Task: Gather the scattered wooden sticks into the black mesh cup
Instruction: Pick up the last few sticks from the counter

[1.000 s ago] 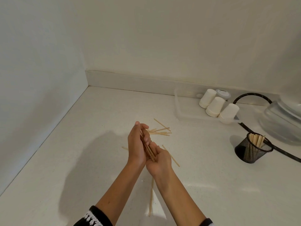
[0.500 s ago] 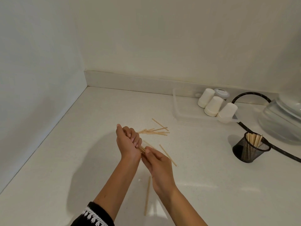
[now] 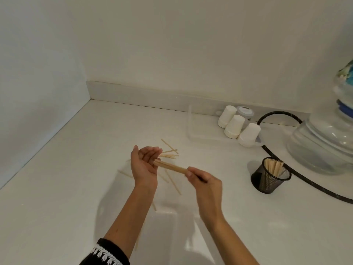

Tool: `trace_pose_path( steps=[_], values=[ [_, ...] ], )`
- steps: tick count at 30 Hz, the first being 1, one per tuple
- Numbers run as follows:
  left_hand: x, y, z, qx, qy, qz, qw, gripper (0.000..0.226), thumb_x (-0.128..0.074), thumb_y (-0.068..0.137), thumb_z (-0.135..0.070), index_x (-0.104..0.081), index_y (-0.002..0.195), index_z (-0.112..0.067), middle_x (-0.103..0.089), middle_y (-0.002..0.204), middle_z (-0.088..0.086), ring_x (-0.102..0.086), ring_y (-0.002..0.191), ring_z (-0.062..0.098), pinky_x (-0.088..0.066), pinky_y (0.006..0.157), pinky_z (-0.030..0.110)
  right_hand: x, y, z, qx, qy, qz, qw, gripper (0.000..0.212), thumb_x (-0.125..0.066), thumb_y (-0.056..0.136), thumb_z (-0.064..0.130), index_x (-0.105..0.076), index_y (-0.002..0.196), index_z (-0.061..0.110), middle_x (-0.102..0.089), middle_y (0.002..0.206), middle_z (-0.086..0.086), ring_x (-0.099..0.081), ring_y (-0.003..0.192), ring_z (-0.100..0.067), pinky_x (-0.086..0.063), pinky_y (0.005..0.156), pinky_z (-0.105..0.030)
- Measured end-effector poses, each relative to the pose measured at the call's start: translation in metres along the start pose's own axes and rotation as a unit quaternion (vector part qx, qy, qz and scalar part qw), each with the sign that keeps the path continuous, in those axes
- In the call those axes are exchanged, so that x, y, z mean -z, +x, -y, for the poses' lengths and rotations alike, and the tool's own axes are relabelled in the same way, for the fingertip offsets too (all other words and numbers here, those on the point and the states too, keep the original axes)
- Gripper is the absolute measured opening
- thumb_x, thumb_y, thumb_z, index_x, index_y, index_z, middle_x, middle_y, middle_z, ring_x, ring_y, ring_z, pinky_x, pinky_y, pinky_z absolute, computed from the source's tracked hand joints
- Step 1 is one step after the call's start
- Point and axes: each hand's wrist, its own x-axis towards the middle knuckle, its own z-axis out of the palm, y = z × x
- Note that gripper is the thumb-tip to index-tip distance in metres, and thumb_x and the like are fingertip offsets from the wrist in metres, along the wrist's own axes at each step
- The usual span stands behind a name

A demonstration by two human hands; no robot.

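A white countertop (image 3: 66, 188) fills a corner between pale walls, lit softly from above. At the centre of the frame, the right hand (image 3: 205, 185) has its fingers curled round one end of a bundle of wooden sticks (image 3: 170, 167), thumb pressed on top. The bundle's other end rests against the palm of the left hand (image 3: 145, 165), whose fingers are loosely curled and hold nothing, acting as a stop.

To do this well, I'd tap the ends against that palm until they sit flush, keep the right-hand grip firm so none slide out, then carry the bundle over and lower it upright into the cup.

The sticks are thin, flat and pale, like coffee stirrers. More loose sticks (image 3: 170, 154) lie fanned just above the left hand, with a few others (image 3: 172, 181) below the bundle. The black mesh cup (image 3: 270, 178) stands at centre right, well apart from the hands, already holding a leaning cluster of sticks. Behind it runs a black hose (image 3: 277, 115), and at upper right 3 white paper cups (image 3: 235, 126) lie in a clear tray (image 3: 191, 129) beside a glass jar (image 3: 321, 146).
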Motion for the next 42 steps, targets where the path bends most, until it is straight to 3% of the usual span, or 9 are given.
trace_pose_path(
  steps=[4, 7, 9, 13, 18, 26, 32, 37, 42],
  values=[
    [-0.012, -0.011, 0.041, 0.02, 0.197, 0.031, 0.98, 0.042, -0.033, 0.098, -0.039, -0.067, 0.091, -0.016, -0.076, 0.096, 0.003, -0.071, 0.092, 0.014, -0.044, 0.076, 0.033, 0.064, 0.039, 0.033, 0.102, -0.128, -0.031, 0.986, 0.017, -0.075, 0.078, 0.012, -0.076, 0.089, 0.024, -0.075, 0.086, 0.007, -0.068, 0.08, 0.0, -0.051, 0.083, -0.016],
    [-0.019, -0.027, 0.079, -0.038, 0.349, 0.067, 0.934, 0.033, -0.04, 0.098, -0.029, -0.07, 0.091, -0.018, -0.074, 0.099, -0.003, -0.066, 0.096, 0.008, -0.044, 0.083, 0.031, 0.113, 0.066, 0.061, 0.186, -0.254, -0.052, 0.948, 0.014, -0.074, 0.079, 0.013, -0.077, 0.093, 0.015, -0.074, 0.088, 0.003, -0.06, 0.071, 0.006, -0.042, 0.074, 0.001],
    [-0.017, -0.031, 0.105, -0.114, 0.475, 0.114, 0.865, 0.025, -0.047, 0.097, -0.023, -0.071, 0.1, -0.02, -0.071, 0.108, -0.006, -0.062, 0.101, 0.003, -0.045, 0.091, 0.022, 0.144, 0.08, 0.08, 0.226, -0.323, -0.068, 0.916, 0.014, -0.072, 0.08, 0.011, -0.077, 0.094, 0.013, -0.075, 0.09, 0.0, -0.059, 0.072, 0.002, -0.038, 0.071, 0.005],
    [-0.013, -0.029, 0.153, -0.213, 0.699, 0.215, 0.648, 0.033, -0.049, 0.096, -0.022, -0.058, 0.128, -0.018, -0.05, 0.141, -0.003, -0.039, 0.136, 0.016, -0.031, 0.11, 0.035, 0.197, 0.101, 0.115, 0.264, -0.428, -0.067, 0.862, 0.016, -0.069, 0.083, 0.008, -0.075, 0.097, 0.008, -0.074, 0.096, -0.007, -0.059, 0.079, -0.009, -0.037, 0.07, 0.004],
    [-0.006, -0.031, 0.19, -0.214, 0.827, 0.182, 0.486, 0.047, -0.032, 0.098, -0.035, -0.036, 0.144, -0.024, -0.02, 0.158, -0.004, -0.011, 0.147, 0.019, -0.013, 0.114, 0.038, 0.237, 0.124, 0.137, 0.225, -0.605, 0.026, 0.763, 0.016, -0.066, 0.085, 0.008, -0.076, 0.098, 0.01, -0.075, 0.098, -0.008, -0.065, 0.091, -0.022, -0.047, 0.084, -0.028],
    [-0.003, -0.03, 0.195, -0.244, 0.838, 0.162, 0.461, 0.046, -0.034, 0.098, -0.035, -0.04, 0.142, -0.026, -0.026, 0.157, -0.005, -0.017, 0.146, 0.018, -0.017, 0.115, 0.04, 0.225, 0.155, 0.108, 0.097, -0.751, 0.181, 0.628, 0.025, -0.057, 0.09, 0.011, -0.069, 0.112, 0.012, -0.063, 0.118, -0.013, -0.06, 0.105, -0.029, -0.048, 0.09, -0.03],
    [-0.005, -0.032, 0.193, -0.251, 0.824, 0.163, 0.481, 0.043, -0.038, 0.098, -0.032, -0.045, 0.14, -0.023, -0.031, 0.155, -0.003, -0.021, 0.145, 0.019, -0.018, 0.114, 0.04, 0.221, 0.162, 0.086, 0.07, -0.733, 0.212, 0.643, 0.024, -0.055, 0.086, 0.003, -0.071, 0.104, 0.005, -0.065, 0.108, -0.015, -0.061, 0.091, -0.028, -0.044, 0.062, -0.021],
    [-0.004, -0.032, 0.193, -0.244, 0.826, 0.165, 0.481, 0.045, -0.034, 0.099, -0.034, -0.041, 0.142, -0.026, -0.027, 0.156, -0.005, -0.016, 0.146, 0.016, -0.014, 0.115, 0.038, 0.225, 0.166, 0.098, 0.114, -0.735, 0.166, 0.647, 0.024, -0.061, 0.087, 0.01, -0.072, 0.107, 0.016, -0.063, 0.113, -0.011, -0.061, 0.1, -0.028, -0.045, 0.077, -0.027],
    [-0.005, -0.032, 0.188, -0.222, 0.815, 0.18, 0.504, 0.045, -0.036, 0.098, -0.033, -0.041, 0.142, -0.027, -0.024, 0.157, -0.007, -0.013, 0.146, 0.015, -0.011, 0.115, 0.037, 0.225, 0.16, 0.111, 0.162, -0.686, 0.104, 0.702, 0.027, -0.058, 0.089, 0.004, -0.071, 0.11, 0.015, -0.07, 0.108, -0.01, -0.063, 0.1, -0.027, -0.049, 0.09, -0.033]
  ],
)
